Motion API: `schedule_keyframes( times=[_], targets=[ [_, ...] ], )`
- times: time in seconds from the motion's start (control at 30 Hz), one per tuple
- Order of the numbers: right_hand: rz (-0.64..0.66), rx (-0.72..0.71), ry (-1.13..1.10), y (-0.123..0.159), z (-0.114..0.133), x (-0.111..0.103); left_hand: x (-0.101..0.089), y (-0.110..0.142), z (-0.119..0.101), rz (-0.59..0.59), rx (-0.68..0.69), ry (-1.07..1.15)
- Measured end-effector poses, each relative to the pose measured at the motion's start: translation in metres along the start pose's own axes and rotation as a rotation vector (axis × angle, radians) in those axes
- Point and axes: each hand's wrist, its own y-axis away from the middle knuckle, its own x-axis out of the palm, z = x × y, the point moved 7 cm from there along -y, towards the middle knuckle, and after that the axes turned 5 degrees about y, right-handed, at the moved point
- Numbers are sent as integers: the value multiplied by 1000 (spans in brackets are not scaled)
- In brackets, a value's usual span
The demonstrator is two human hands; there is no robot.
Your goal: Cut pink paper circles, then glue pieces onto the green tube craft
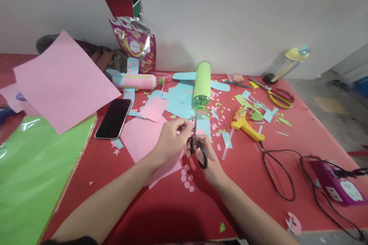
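My right hand [212, 162] grips a pair of scissors [204, 157] with black handles, its blades pointing away from me and slightly apart. Close beside the blades, my left hand [171, 139] is closed in a pinch on a small piece of pink paper [191, 123], mostly hidden by the fingers. Under both hands lies a large pink paper sheet [140, 134]. Several small pink paper circles [186, 185] are scattered on the red table just below my hands. Beyond the scissors a bottle wrapped in green paper [202, 82] lies with blue paper wings.
A pink-wrapped bottle [140, 81], a phone [113, 118] and green sheets [37, 172] are on the left. Rightward lie a yellow glue gun [247, 127] with its cord, larger scissors [277, 97], paper scraps and a purple box [336, 183]. A clear bottle [284, 67] stands behind.
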Motion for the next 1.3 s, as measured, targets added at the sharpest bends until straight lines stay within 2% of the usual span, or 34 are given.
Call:
schedule_keyframes(
  times=[0.67,1.03,1.3],
  targets=[
    [-2,50,-73,0,0,3,-9,-7,-8,149,74,-105],
    [15,101,-98,-1,-1,6,-14,-8,-7,200,53,-162],
    [47,106,-98,0,-3,9,-19,-10,-6,311,23,-192]
  ],
)
